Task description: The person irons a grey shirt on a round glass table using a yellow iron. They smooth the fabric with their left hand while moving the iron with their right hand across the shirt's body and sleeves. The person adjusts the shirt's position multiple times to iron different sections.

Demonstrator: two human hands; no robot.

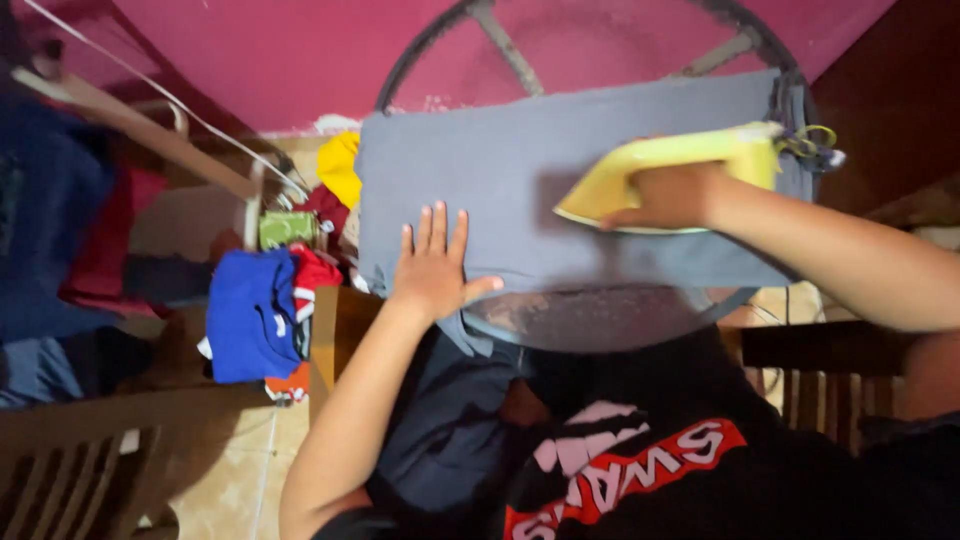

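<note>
A person presses a grey garment [520, 180] spread across a round table [600, 320], the cloth covering most of the top and spilling over its near left edge. The left hand [435, 265] lies flat on the fabric near that edge, fingers spread wide. The right hand [670, 195] is closed around a yellow iron [660, 165] toward the table's right side, its soleplate apparently resting on the cloth. A blue garment [250, 310] lies on a wooden chair [330, 330] beside the table's left edge.
</note>
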